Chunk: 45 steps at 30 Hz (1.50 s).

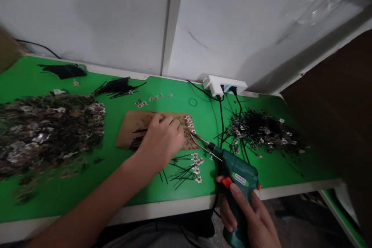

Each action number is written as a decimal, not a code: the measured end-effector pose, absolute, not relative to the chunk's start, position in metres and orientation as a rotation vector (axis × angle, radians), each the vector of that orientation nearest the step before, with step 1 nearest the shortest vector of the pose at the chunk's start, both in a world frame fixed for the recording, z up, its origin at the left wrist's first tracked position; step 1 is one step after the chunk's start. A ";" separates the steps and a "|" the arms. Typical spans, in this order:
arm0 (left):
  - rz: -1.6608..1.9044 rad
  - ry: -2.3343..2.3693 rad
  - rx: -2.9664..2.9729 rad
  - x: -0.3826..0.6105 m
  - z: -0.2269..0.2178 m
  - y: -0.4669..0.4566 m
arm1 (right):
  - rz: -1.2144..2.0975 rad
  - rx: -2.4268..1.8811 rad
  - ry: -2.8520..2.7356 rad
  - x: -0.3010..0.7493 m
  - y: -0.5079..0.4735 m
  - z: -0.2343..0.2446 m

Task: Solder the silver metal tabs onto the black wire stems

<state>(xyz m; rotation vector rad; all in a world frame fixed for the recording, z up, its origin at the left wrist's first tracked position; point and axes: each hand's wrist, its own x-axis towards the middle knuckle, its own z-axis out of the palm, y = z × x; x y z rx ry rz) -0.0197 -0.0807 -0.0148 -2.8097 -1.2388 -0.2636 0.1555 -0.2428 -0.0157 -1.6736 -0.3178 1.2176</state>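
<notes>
My right hand (247,217) grips a green soldering gun (238,178) with a red trigger near the table's front edge. Its metal tip (194,136) points left at the right end of a brown wooden board (130,130). My left hand (162,139) rests on that board with fingers curled, pressing down by a row of small white parts (189,122) beside the tip. What the fingers hold is hidden. In front of the board lie several finished pieces (192,168), thin black wires with small white ends.
A large heap of dark and silvery parts (49,131) covers the left of the green table (87,186). A tangle of black wires with white bits (258,130) lies at right. A white power strip (225,84) sits at the wall, cords running down. Black wire bundles (116,86) lie behind.
</notes>
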 end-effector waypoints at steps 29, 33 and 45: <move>-0.611 -1.287 -3.064 -0.023 -0.030 -0.077 | 1.240 -1.646 -0.329 0.156 -0.245 -0.017; -0.574 -1.288 -3.033 -0.021 -0.030 -0.078 | 1.222 -1.657 -0.302 0.154 -0.243 -0.016; -0.528 -1.312 -3.020 -0.019 -0.030 -0.078 | 1.202 -1.702 -0.242 0.154 -0.243 -0.015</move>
